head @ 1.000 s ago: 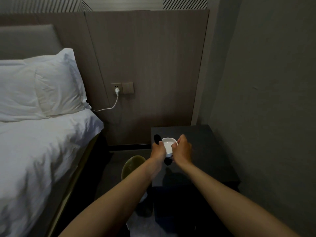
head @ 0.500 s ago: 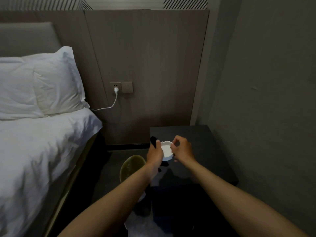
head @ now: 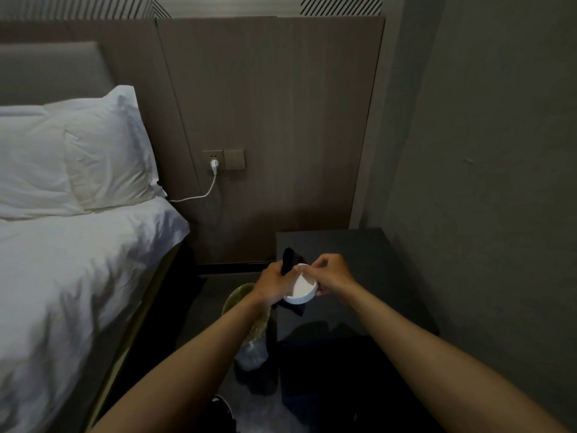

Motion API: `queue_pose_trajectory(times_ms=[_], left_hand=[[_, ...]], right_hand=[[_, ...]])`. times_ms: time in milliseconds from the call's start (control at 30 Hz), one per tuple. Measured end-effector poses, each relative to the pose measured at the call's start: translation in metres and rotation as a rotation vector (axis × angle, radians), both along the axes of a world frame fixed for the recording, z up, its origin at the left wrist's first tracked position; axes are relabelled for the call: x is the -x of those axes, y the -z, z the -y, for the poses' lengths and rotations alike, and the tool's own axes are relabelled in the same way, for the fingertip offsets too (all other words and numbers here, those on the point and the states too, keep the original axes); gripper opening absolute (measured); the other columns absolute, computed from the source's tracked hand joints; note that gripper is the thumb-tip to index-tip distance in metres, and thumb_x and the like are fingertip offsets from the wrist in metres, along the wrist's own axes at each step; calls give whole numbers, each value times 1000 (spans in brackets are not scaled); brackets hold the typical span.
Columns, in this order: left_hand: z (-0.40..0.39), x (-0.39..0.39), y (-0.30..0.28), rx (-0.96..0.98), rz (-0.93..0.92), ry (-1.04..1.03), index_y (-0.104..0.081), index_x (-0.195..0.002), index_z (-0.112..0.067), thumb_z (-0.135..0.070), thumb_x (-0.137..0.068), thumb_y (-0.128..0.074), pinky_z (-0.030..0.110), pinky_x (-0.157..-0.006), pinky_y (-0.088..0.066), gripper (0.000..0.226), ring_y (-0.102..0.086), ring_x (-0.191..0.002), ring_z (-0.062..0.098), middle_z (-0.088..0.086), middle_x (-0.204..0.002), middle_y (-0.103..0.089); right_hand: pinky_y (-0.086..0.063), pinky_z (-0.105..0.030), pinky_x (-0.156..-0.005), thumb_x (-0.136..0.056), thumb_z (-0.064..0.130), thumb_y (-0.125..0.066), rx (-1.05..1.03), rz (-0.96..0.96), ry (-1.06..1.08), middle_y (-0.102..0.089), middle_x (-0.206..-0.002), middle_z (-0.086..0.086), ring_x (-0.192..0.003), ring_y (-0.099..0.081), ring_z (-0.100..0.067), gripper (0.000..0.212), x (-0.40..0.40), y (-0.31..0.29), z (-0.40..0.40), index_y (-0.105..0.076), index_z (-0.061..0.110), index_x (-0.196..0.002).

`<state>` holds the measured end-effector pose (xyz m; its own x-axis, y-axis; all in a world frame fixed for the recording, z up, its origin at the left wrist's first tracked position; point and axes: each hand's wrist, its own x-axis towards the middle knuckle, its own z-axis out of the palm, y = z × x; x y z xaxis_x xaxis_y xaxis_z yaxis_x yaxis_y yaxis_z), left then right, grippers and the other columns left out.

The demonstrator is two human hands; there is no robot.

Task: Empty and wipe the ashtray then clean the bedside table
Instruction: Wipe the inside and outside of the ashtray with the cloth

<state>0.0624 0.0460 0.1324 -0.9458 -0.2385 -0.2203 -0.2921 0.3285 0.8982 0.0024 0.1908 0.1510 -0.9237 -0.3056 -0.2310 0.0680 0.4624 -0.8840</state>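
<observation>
A: Head view, the only one. Where is the ashtray?

B: The round white ceramic ashtray [head: 300, 289] is held in the air between both hands, over the near left corner of the dark square bench [head: 368, 260] beside the bed. It is tipped so its smooth flat underside faces the camera; the bowl is turned away, so I cannot tell what is left in it.

A: And the hands?

B: The left hand [head: 274, 284] is curled round a black cloth [head: 288, 260] and presses it to the ashtray's left edge; cloth ends stick out above and below the hand. The right hand [head: 332, 276] pinches the rim at its right side with bent fingers.

A: How should it handle?

B: I judge it stiff, fairly heavy for its size, glazed and slippery, and breakable if dropped on the bench. The rim is the sensible hold, on two opposite sides, as now.

A: Containers?

B: A round bin with a yellowish plastic liner [head: 246, 310] stands on the floor just left of the bench, below the left forearm. Its contents are too dim to name.
</observation>
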Motion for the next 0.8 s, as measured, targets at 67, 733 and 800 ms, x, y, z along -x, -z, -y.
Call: queue_pose_trajectory(times_ms=[67, 733, 800], left_hand=[[-2, 3, 3, 14, -8, -75, -69, -111, -15, -43, -100, -55, 42, -92, -57, 33, -70, -97, 21, 6, -104, -73], [-1, 3, -6, 93, -42, -141, -61, -122, -21, -52, -105, -33, 18, -58, -46, 45, -63, -92, 15, 6, -115, -64], [1, 2, -9, 104, -12, -100, -60, -125, -17, -52, -106, -31, 26, -76, -48, 49, -61, -101, 20, 6, -117, -62]], right_hand=[[-57, -25, -51, -81, 39, -80, 24, 42, 14, -66, -96, -5, -85, -68, -19, 36, -2, -2, 3, -61, 13, -98], [-42, -17, -45, -98, 9, -44, -159, -8, -219, -61, -79, -5, -64, -55, -13, 25, -15, 7, 8, -66, 3, -107], [-40, -17, -50, -98, 9, -46, -177, -44, -274, -63, -87, -10, -68, -55, -13, 27, -15, 4, 6, -67, -4, -109]])
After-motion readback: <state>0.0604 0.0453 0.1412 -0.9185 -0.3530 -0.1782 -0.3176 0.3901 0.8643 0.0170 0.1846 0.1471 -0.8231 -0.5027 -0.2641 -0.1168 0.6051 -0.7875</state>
